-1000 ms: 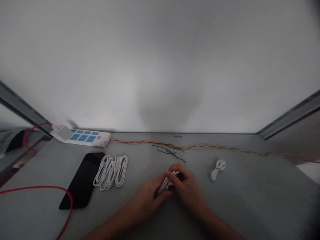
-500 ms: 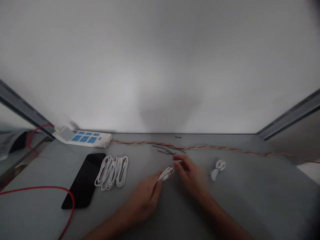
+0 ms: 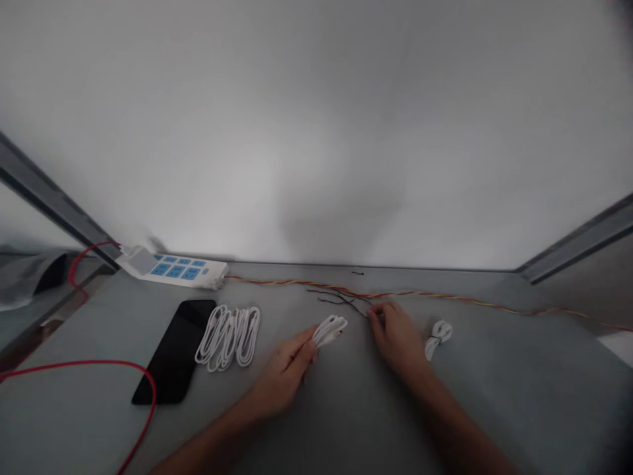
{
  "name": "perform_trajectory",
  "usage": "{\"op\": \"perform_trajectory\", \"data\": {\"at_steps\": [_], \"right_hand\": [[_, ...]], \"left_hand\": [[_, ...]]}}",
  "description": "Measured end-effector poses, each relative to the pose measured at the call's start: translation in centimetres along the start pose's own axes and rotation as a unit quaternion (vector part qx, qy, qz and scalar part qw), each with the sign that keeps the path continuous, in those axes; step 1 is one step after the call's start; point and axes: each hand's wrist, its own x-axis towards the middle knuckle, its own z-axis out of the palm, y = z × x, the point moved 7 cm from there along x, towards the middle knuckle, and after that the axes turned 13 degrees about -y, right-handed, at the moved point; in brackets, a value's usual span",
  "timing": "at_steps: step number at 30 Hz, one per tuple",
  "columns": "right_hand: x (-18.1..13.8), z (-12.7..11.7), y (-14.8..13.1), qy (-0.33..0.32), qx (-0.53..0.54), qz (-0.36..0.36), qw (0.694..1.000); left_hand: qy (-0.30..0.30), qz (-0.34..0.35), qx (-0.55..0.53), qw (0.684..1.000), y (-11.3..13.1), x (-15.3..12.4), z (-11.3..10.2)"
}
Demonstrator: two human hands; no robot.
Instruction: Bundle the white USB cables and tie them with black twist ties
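Note:
A bundled white charging cable (image 3: pixel 330 330) is held in my left hand (image 3: pixel 288 369), its folded loops sticking out past the thumb and fingers. My right hand (image 3: pixel 395 333) is closed in a pinch at the end of a thin black twist tie (image 3: pixel 357 307), low over the table. Several more black twist ties (image 3: pixel 332 301) lie loosely to the left of those fingertips. Just right of my right hand rests another white cable bundle (image 3: pixel 439 335), bound with a dark tie. To the left of my left hand sit several coiled white cables (image 3: pixel 228 336) side by side.
A black phone (image 3: pixel 175 353) lies at the left, crossed by a red cable (image 3: pixel 151 382). Behind it, a white power strip (image 3: pixel 210 274) holds a plugged-in charger (image 3: pixel 142 260). A twisted red-yellow cord (image 3: pixel 420 294) runs along the back, before a pale wall (image 3: pixel 316 132).
My right hand has left the cable bundle's side and moved right and slightly down to a twist tie, its fingers closing. My left hand still holds the bundle. The view has shifted slightly.

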Motion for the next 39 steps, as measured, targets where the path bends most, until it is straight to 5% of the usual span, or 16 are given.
{"op": "perform_trajectory", "data": {"at_steps": [9,16,26,34,39], "right_hand": [[0.1,0.7,-0.5,-0.028,-0.003,-0.009,1.0],[-0.9,-1.2,-0.9,0.04,0.107,-0.009,0.993],[-4.2,1.7,-7.5,-0.106,0.242,-0.153,0.952],[-4.1,3.2,-7.5,-0.235,0.377,-0.125,0.887],[-4.6,3.4,-8.4,-0.273,0.408,-0.128,0.862]], "left_hand": [[-0.026,0.0,-0.025,0.999,-0.7,0.5,0.4],[-0.032,0.005,-0.152,0.988,-1.5,1.0,0.6],[-0.085,-0.013,-0.361,0.929,-2.0,1.0,1.9],[-0.082,0.003,-0.309,0.948,-1.6,1.2,1.8],[-0.044,-0.024,-0.101,0.994,-0.9,0.8,1.1]]}}
